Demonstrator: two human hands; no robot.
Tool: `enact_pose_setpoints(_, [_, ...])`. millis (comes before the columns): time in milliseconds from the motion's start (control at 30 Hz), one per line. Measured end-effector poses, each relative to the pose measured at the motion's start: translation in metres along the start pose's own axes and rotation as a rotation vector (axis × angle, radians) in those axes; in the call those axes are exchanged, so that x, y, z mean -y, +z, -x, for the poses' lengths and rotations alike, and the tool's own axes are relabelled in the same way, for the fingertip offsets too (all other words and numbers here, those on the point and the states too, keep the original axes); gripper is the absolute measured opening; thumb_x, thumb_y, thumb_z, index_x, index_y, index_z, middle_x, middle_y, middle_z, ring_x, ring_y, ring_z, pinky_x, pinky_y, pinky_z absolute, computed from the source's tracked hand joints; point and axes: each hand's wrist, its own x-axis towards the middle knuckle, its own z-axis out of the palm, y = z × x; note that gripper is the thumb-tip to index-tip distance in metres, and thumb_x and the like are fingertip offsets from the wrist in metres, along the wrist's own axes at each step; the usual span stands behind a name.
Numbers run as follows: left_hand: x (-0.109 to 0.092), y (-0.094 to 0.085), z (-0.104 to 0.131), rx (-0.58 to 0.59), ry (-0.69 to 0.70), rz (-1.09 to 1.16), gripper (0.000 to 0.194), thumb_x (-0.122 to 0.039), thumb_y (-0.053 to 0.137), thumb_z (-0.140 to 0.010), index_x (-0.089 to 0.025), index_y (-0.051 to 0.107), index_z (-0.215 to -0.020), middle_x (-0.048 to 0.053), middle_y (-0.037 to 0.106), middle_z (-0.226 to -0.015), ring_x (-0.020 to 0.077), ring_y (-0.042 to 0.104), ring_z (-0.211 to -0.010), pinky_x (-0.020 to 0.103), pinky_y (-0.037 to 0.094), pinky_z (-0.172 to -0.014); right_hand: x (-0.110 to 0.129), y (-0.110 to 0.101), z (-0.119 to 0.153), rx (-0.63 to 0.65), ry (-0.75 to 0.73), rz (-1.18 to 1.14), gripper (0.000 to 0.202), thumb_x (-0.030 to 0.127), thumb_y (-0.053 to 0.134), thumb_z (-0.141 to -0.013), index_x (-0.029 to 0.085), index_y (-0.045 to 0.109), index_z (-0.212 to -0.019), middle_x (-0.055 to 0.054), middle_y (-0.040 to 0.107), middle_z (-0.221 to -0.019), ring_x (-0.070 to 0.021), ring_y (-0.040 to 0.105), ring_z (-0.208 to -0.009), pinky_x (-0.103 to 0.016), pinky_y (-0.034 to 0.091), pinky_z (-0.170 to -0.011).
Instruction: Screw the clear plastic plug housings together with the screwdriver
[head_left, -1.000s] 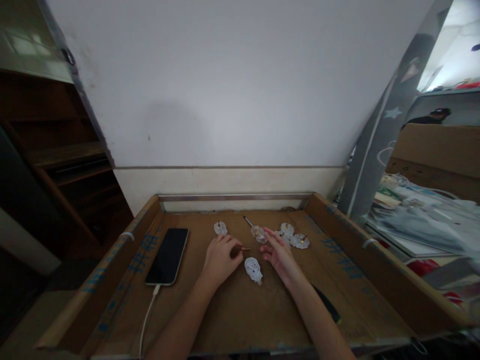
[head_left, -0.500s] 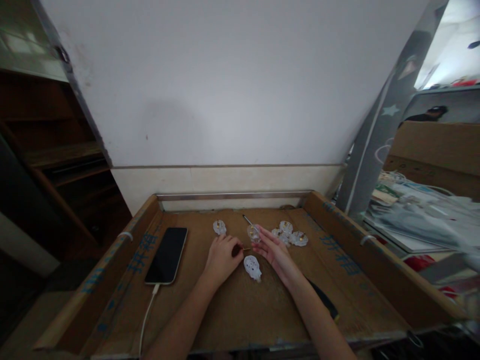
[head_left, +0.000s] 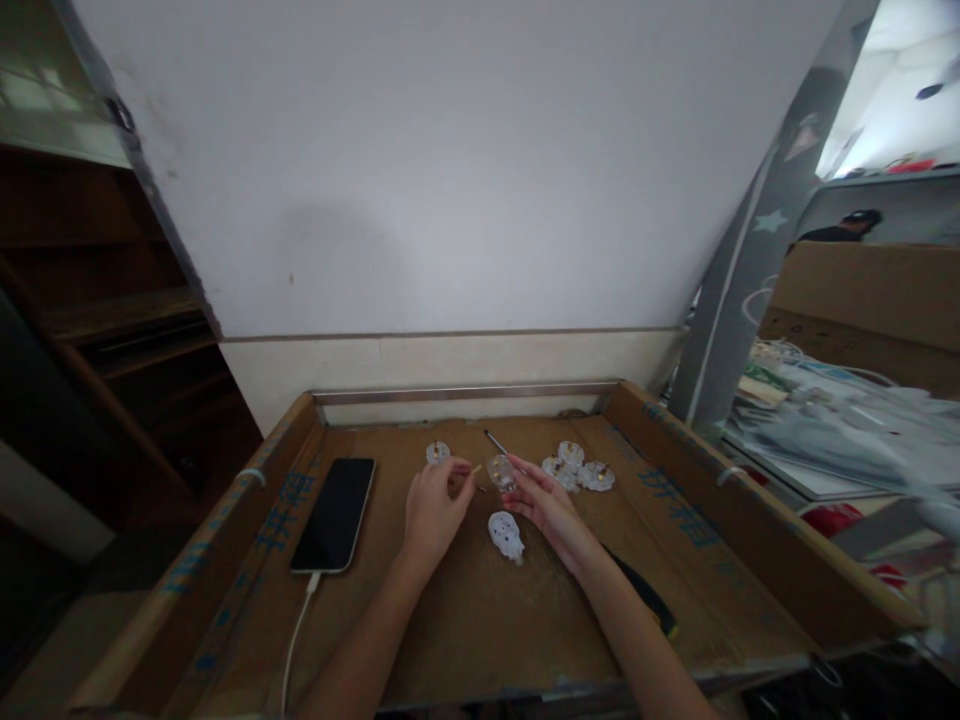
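My left hand (head_left: 437, 508) pinches a small brass-coloured metal piece (head_left: 475, 470) between thumb and fingertips. Just to its right, my right hand (head_left: 541, 497) is closed on a clear plastic plug part (head_left: 498, 472) with metal bits inside. A thin metal rod (head_left: 493, 440) reaches up and left from behind that part; whether it is held or lying there I cannot tell. Below and between the hands lies a white plug cover (head_left: 505, 537). One clear plug part (head_left: 437, 453) rests beyond my left hand, and several more (head_left: 570, 468) are grouped right of my right hand.
A phone (head_left: 334, 515) with a white cable (head_left: 297, 640) lies at the left of the cardboard tray (head_left: 442, 640). Beside my right forearm is a dark-handled tool (head_left: 646, 597). Raised cardboard sides and a white wall (head_left: 480, 200) bound the tray. A person (head_left: 847, 228) is far right.
My left hand has risen slightly, tipping the brass-coloured piece upward near the clear plug part. My right hand stays almost in place, still holding that part.
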Motion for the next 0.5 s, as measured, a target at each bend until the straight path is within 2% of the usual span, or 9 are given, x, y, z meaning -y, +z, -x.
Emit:
enact_pose_setpoints(100, [0.0,0.0,0.0,-0.065,0.066,0.042,0.011,-0.02,0.061,-0.08,-0.021,0.061,-0.091,0.001,0.068,-0.086,0.0168,0.06,-0.075,0.031,0.044,-0.073,0.0,0.0,0.001,0.006,-0.003,0.017,0.053,0.037,0.08,-0.057,0.019,0.063,-0.104,-0.001,0.066,-0.075,-0.0108,0.062,-0.058,-0.024,0.052,-0.06])
enact_pose_setpoints(267, [-0.007,0.002,0.003,-0.03,0.288,-0.021,0.007,-0.018,0.057,-0.083,-0.021,0.062,-0.087,0.001,0.067,-0.084,0.0187,0.06,-0.08,0.033,0.045,-0.075,0.001,0.001,0.003,0.029,-0.002,0.049,0.054,0.038,0.079,-0.059,0.019,0.062,-0.106,-0.001,0.065,-0.077,-0.0108,0.063,-0.061,-0.023,0.052,-0.061])
enact_pose_setpoints(500, [-0.01,0.001,0.004,0.002,0.332,-0.071,0.012,-0.016,0.053,-0.086,-0.022,0.061,-0.092,0.002,0.066,-0.088,0.019,0.059,-0.084,0.033,0.045,-0.077,-0.003,0.001,0.0,0.045,0.005,0.097,0.053,0.038,0.08,-0.056,0.018,0.064,-0.102,-0.002,0.065,-0.081,-0.01,0.061,-0.057,-0.023,0.051,-0.056])
